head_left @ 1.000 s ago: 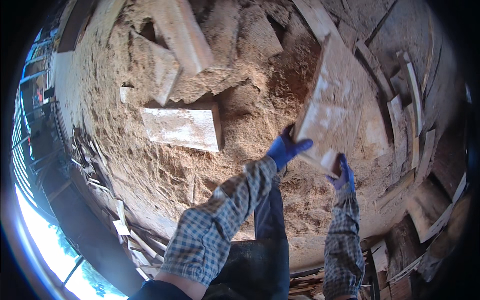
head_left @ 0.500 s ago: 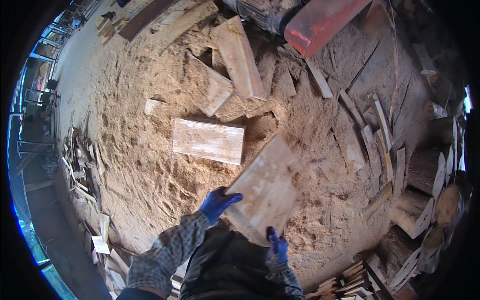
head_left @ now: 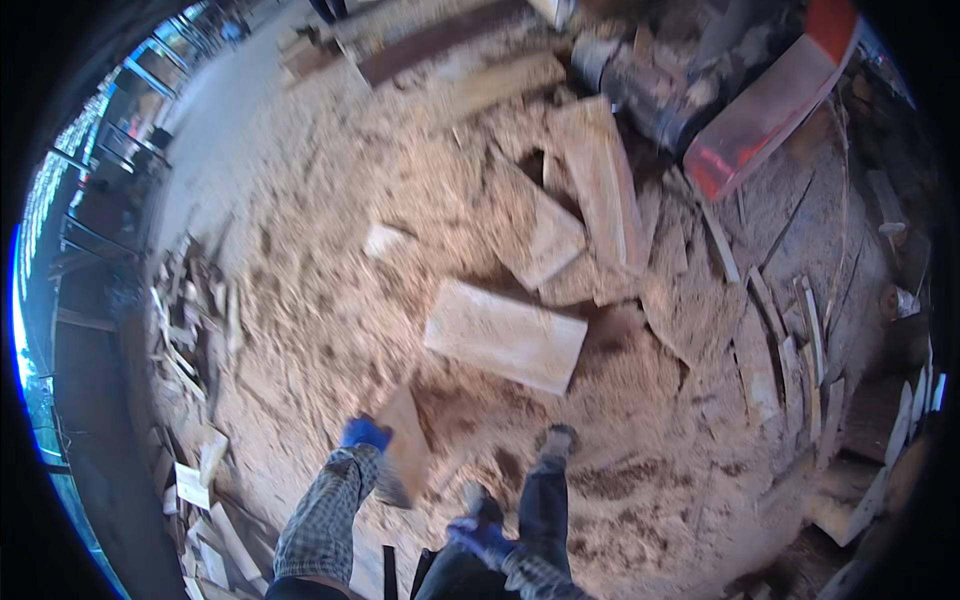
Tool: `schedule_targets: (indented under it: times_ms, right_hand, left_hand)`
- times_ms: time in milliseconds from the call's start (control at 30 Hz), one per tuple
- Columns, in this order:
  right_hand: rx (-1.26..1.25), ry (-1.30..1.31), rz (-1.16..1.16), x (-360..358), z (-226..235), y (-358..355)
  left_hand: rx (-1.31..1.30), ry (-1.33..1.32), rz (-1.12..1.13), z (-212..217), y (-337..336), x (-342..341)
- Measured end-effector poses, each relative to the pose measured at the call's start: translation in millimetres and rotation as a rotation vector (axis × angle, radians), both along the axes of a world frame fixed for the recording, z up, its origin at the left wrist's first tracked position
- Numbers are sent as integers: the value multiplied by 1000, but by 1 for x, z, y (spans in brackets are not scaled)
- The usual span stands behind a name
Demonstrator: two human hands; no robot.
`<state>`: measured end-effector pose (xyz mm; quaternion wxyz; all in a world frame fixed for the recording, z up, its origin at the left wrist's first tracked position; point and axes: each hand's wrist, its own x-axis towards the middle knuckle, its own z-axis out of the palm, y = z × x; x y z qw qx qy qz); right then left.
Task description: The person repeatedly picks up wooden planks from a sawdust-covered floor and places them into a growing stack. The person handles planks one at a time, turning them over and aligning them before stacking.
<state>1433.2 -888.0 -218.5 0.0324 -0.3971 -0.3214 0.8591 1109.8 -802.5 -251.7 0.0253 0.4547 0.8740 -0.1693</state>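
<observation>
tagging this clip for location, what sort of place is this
Most likely a sawmill yard or outdoor wood-cutting site. The ground is a thick bed of pale sawdust, rough-cut pale timber blocks lie on it, and thin offcut wooden slats are heaped at the right, near a red machine part.

Flat pale wooden slab [head_left: 405, 455] now lowered edge-on at person's left side, blue-gloved left hand [head_left: 364, 434] gripping its top, blue-gloved right hand [head_left: 480, 537] released, dropped near the legs.

sawmill yard, sawdust floor [head_left: 330, 300] (deep), scattered planks [head_left: 505, 333]
</observation>
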Motion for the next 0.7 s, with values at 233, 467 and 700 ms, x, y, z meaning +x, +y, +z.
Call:
schedule_targets:
  times_ms: [233,467,700]
  right_hand:
    - [67,-456,34,133,-205,161]
    - [-127,-579,-573,165,-343,420]
    - [409,-372,-391,115,-388,435]
  left_hand:
    - [900,-582,439,-24,-107,-41]
    - [503,-226,573,-42,-150,49]
    - [454,-214,717,-32,-98,64]
